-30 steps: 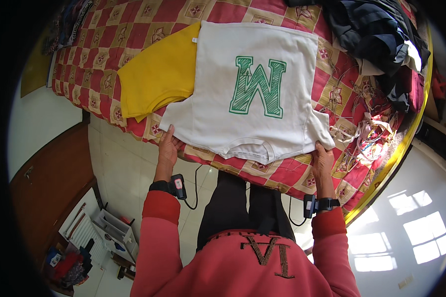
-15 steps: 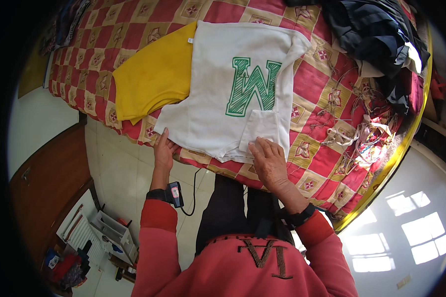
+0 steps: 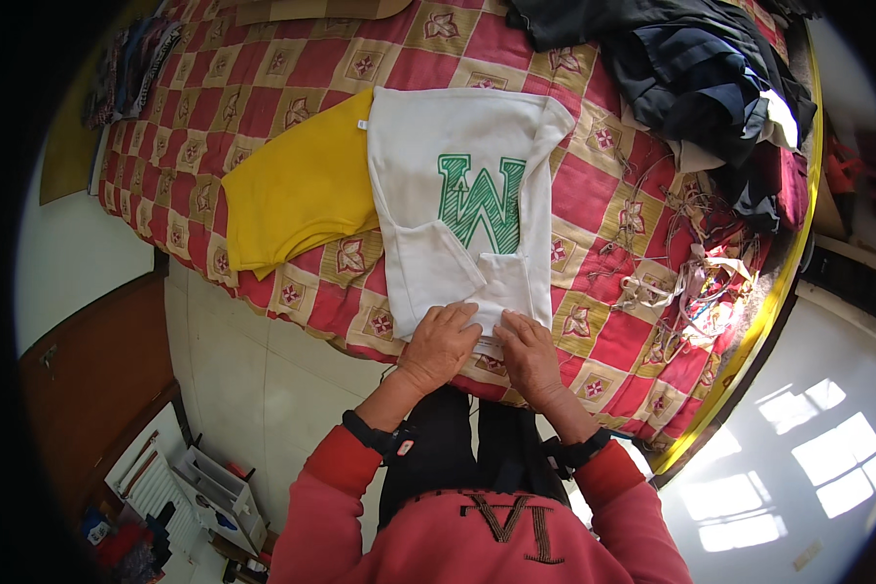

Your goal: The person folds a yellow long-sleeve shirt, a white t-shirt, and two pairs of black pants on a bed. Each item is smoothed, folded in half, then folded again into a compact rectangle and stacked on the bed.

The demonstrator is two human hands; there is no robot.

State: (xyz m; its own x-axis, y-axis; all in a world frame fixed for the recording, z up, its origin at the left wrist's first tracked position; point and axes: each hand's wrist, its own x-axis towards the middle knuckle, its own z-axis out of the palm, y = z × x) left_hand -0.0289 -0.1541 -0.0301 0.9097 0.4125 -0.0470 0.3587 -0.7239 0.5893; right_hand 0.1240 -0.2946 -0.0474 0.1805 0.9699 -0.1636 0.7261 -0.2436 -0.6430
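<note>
A white sweatshirt (image 3: 453,122) with a green printed letter lies on the patterned bed cover. Both its sleeves are folded inward over the body. My left hand (image 3: 440,346) rests on the near end of the cloth below the left sleeve (image 3: 436,258), its fingers on top and slightly apart. Close beside it, my right hand (image 3: 530,355) touches the near right corner by the folded right sleeve (image 3: 505,277), fingers laid on the fabric. Both thumbs are partly hidden. To the left, a folded yellow garment (image 3: 297,190) touches the sweatshirt's edge.
A checked red and beige cover (image 3: 594,268) spreads over the bed. Dark clothes (image 3: 691,78) are heaped at the far right, with tangled cords and straps (image 3: 701,297) nearer me. A piece of cardboard (image 3: 326,9) lies at the far edge. A white rack (image 3: 219,496) stands on the floor at lower left.
The sweatshirt's left sleeve has been folded inward over the body. My left hand has moved right, close to my right hand. The view has shifted, so the bed things appear lower.
</note>
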